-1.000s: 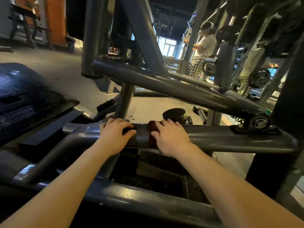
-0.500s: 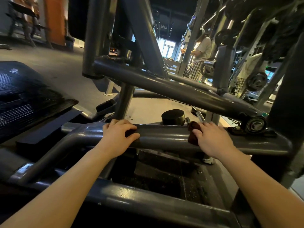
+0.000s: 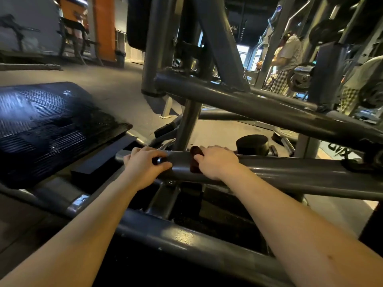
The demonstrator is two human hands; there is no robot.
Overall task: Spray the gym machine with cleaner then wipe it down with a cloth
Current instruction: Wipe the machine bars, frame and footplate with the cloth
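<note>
At the left is a black ribbed plate of the gym machine, whose frame is made of dark grey painted tubes, slightly shiny. The left hand is curled around its near horizontal bar. Just to the right, a small dark brown cloth lies over the bar, gripped by the right hand, whose fingers reach over the top.

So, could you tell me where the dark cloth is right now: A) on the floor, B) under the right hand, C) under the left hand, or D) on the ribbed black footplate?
B: the cloth shows from under the right hand, held against the grey bar, beside the left hand.
</note>
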